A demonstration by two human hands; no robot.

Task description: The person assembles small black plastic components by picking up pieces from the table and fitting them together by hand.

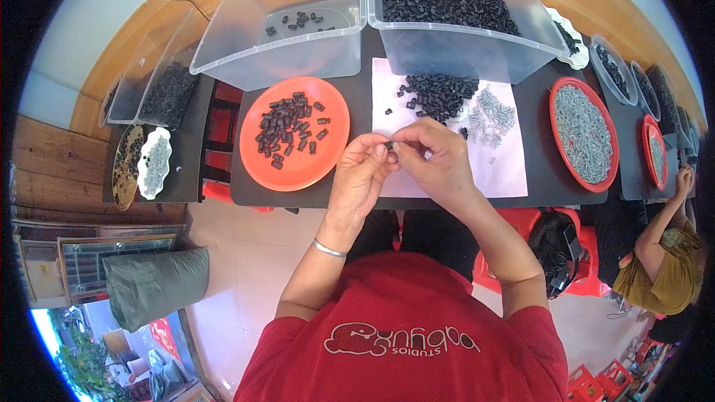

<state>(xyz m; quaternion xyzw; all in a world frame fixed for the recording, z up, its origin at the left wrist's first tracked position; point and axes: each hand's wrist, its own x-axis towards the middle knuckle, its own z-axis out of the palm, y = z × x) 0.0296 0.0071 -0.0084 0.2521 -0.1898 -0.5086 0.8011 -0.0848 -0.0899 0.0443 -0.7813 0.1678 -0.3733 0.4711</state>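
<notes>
My left hand (359, 175) and my right hand (438, 158) meet over the front of a pale pink sheet (506, 171). Between their pinched fingertips sits a small black plastic part (389, 146), mostly covered by the fingers. Just beyond them lies a heap of loose black parts (439, 97) on the sheet. Silvery screws (493, 115) are scattered to the right of that heap. To the left of my hands, a round orange-red plate (257, 167) carries a pile of short black cylindrical pieces (283, 126).
Two clear plastic bins stand at the back; the left bin (246, 59) holds few black pieces, the right bin (462, 48) many. A red-rimmed tray (557, 134) of screws is at right. Another person (663, 253) sits farther right. A red stool (588, 275) holds a black bag (555, 253).
</notes>
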